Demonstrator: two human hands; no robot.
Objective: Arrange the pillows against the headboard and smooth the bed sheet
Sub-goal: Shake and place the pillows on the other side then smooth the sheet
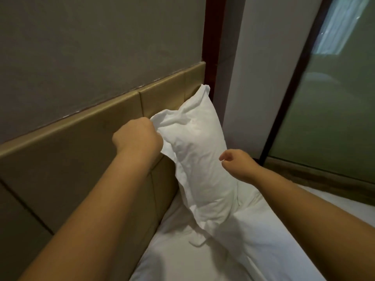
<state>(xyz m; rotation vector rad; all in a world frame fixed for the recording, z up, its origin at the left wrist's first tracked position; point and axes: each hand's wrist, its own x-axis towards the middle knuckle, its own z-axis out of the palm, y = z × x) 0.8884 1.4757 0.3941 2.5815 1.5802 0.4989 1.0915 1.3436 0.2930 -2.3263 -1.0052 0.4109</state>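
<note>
**Far left.** Padded headboard (pixel 81 159), tan panels, running along the head of the bed below a grey wall (pixel 91 47).

**Left of centre.** My left hand (pixel 138 136), fist closed round a bunched corner of the pillowcase at the pillow's upper left edge, just in front of the headboard.

**Centre.** Pillow (pixel 194 151), white and creased, standing on end and tilted. Its top corner leans at the far end of the headboard, and its lower end is down on the bed.

**Right of centre.** My right hand (pixel 236 162), just beside the pillow's right edge. The fingers are loosely curled, thumb and forefinger a little apart, holding nothing that I can see.

**Step in hand, as I judge it.** Setting the pillow in place. It has reached the headboard but stands on its narrow end rather than lying along it. The next move calls for my right hand to take the free edge, then for both hands to turn the pillow flat against the panels. The filling is soft and will sag if held by one corner only.

**Surface.** Bed sheet (pixel 253 240), white, rumpled into folds below the pillow, so the smoothing is not yet done. I cannot tell whether the white bulk under my right forearm is a second pillow or bedding.

**Room, right side.** Dark red wooden post (pixel 212 47), then a pale wall panel (pixel 263 78). At far right is a dark-framed frosted glass panel (pixel 334 118) above a brownish sill (pixel 324 175).
</note>
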